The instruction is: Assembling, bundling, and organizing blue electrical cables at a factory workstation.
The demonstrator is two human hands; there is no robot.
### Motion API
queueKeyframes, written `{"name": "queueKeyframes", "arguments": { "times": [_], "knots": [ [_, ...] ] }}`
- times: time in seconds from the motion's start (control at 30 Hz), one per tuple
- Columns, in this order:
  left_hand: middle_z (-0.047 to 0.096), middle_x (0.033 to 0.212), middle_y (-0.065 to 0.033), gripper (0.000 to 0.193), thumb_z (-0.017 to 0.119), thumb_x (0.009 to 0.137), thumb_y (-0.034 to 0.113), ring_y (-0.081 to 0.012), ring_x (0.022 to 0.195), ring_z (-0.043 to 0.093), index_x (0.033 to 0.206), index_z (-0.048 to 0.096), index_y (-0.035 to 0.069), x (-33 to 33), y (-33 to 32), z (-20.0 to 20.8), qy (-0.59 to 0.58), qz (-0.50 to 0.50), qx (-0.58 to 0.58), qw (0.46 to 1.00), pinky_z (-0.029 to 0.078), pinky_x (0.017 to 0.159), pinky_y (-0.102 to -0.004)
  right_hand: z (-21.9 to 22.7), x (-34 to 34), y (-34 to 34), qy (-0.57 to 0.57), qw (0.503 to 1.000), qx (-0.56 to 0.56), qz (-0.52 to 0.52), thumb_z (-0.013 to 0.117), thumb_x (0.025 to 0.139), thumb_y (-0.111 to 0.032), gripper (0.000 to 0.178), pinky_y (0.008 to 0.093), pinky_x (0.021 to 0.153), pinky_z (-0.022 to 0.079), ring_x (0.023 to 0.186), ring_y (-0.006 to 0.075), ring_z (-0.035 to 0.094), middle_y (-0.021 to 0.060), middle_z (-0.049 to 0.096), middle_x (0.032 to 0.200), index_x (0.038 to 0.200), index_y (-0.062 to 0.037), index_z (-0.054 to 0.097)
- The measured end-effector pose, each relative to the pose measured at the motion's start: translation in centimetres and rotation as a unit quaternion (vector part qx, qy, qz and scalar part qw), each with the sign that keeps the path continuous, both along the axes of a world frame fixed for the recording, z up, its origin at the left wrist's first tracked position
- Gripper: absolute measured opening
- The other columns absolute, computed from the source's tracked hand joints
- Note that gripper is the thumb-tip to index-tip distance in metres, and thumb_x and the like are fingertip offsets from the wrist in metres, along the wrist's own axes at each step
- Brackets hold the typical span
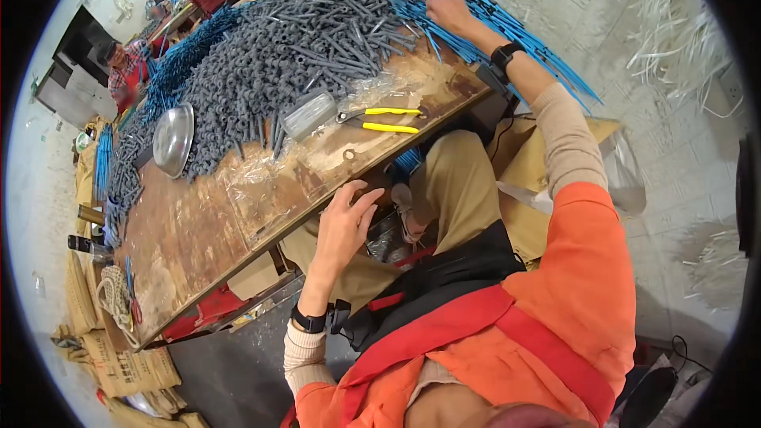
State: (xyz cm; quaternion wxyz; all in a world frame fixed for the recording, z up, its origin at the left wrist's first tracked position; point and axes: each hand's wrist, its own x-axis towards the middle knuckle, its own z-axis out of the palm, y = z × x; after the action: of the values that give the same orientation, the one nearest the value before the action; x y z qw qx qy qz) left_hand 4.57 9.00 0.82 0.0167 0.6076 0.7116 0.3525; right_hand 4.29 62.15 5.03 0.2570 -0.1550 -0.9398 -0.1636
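My right hand [450,14] reaches to the far right corner of the table, its fingers curled down onto a bundle of thin blue rods [507,32]. Its fingertips are partly hidden among them. Just off the table's near edge, my left hand [349,218] hovers over my lap with fingers apart and nothing in them. Short grey plastic pieces [269,55] lie in a large heap across the table. Between the heap and the near edge rest yellow-handled pliers [391,120], beside a clear plastic box [310,116].
A metal bowl [173,141] leans on the heap at the left of the wooden table [186,230]. More blue rods [186,51] lie beyond the heap. Other people [131,71] sit at the far left. Cardboard [527,230] stands right of my legs; sacks [131,364] lie lower left.
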Motion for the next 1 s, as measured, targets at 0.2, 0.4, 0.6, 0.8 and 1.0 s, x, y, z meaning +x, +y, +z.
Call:
{"name": "queueKeyframes", "arguments": {
  "times": [0.2, 0.4, 0.6, 0.8, 1.0],
  "knots": [
    [0.063, 0.106, -0.0122, 0.027, 0.064, 0.082, 0.002, -0.028, 0.096, 0.061, 0.108, 0.067, 0.009, -3.2, -0.7, 1.9, -0.029, 0.008, 0.132, 0.991, 0.049, 0.081, -0.0345, 10.6, -1.5, -9.7, 0.218, 0.963, -0.102, 0.121, 0.054, 0.091, -0.019, 0.023, 0.0454, 0.067, 0.047, 0.08, 0.0392, 0.062, 0.0193, 0.063, 0.076, 0.083, 0.0009, 0.061],
    [0.065, 0.091, -0.0063, 0.045, 0.064, 0.089, 0.008, -0.0174, 0.083, 0.062, 0.131, 0.048, 0.005, -6.6, 0.7, 6.7, 0.068, 0.267, 0.373, 0.886, 0.05, 0.072, -0.0315, 10.4, 5.1, -29.8, 0.137, 0.89, -0.234, 0.365, 0.058, 0.092, -0.012, 0.014, 0.0341, 0.069, 0.049, 0.073, 0.0239, 0.06, 0.0113, 0.059, 0.082, 0.102, -0.0022, 0.057],
    [0.053, 0.073, -0.0002, 0.042, 0.061, 0.092, 0.01, -0.0065, 0.057, 0.047, 0.131, 0.043, 0.01, -4.6, 3.4, 5.0, -0.622, 0.013, 0.317, 0.716, 0.037, 0.05, -0.0208, 2.5, 4.8, -30.9, -0.047, 0.814, -0.428, 0.39, 0.056, 0.092, -0.016, 0.016, 0.0356, 0.074, 0.048, 0.082, 0.0263, 0.062, 0.0119, 0.062, 0.089, 0.101, -0.0036, 0.06],
    [0.04, 0.062, 0.0035, 0.019, 0.059, 0.094, 0.011, -0.0051, 0.046, 0.029, 0.112, 0.054, 0.009, -6.9, 7.7, 0.9, -0.674, 0.056, 0.275, 0.683, 0.026, 0.043, -0.0197, -3.8, -1.4, -4.3, 0.106, 0.992, -0.061, 0.023, 0.057, 0.086, -0.025, 0.023, 0.0459, 0.074, 0.048, 0.082, 0.036, 0.059, 0.0171, 0.06, 0.081, 0.083, -0.003, 0.06],
    [0.06, 0.079, -0.0046, 0.015, 0.057, 0.095, 0.011, -0.0095, 0.062, 0.055, 0.109, 0.056, 0.006, -7.9, 7.8, 2.0, -0.708, -0.042, 0.205, 0.675, 0.037, 0.048, -0.0189, -2.9, -2.2, 1.3, -0.012, 0.973, -0.201, -0.11, 0.06, 0.084, -0.021, 0.02, 0.0487, 0.07, 0.048, 0.08, 0.0397, 0.059, 0.0209, 0.06, 0.078, 0.085, -0.0017, 0.058]
  ]
}}
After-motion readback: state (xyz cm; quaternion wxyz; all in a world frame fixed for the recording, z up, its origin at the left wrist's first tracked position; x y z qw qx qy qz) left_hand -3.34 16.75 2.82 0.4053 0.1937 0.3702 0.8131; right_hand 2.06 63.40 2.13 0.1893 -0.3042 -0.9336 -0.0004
